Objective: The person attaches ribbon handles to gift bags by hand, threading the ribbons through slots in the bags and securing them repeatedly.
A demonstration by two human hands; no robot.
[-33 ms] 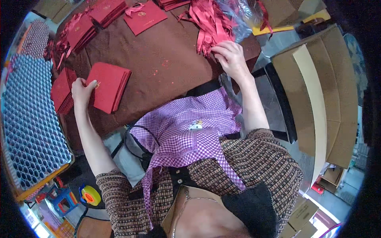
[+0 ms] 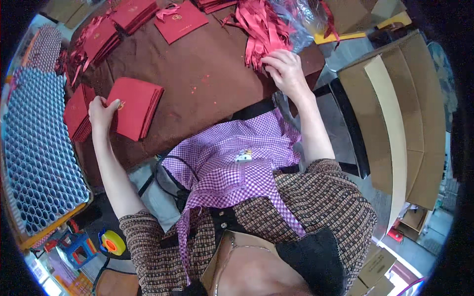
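A stack of flat red paper pieces (image 2: pixel 138 106) with a gold mark lies at the left of the brown-covered table. My left hand (image 2: pixel 102 113) is closed at its left edge, thumb on top and fingers curled beside a second red stack (image 2: pixel 77 111). Whether it grips one piece or several is hidden. Farther right, my right hand (image 2: pixel 286 71) pinches at the lower ends of a bundle of red ribbons (image 2: pixel 259 29). Its fingertips are partly hidden, and how many ribbons they hold I cannot make out.
More red stacks (image 2: pixel 133 15) and a ribboned red piece (image 2: pixel 180 22) lie on the far side of the brown cloth (image 2: pixel 207 64). Clear plastic (image 2: pixel 298 22) touches the ribbons. An open cardboard box (image 2: pixel 395 113) stands right; a honeycomb-patterned rack (image 2: pixel 42 143) stands left, near a tape roll (image 2: pixel 113 242).
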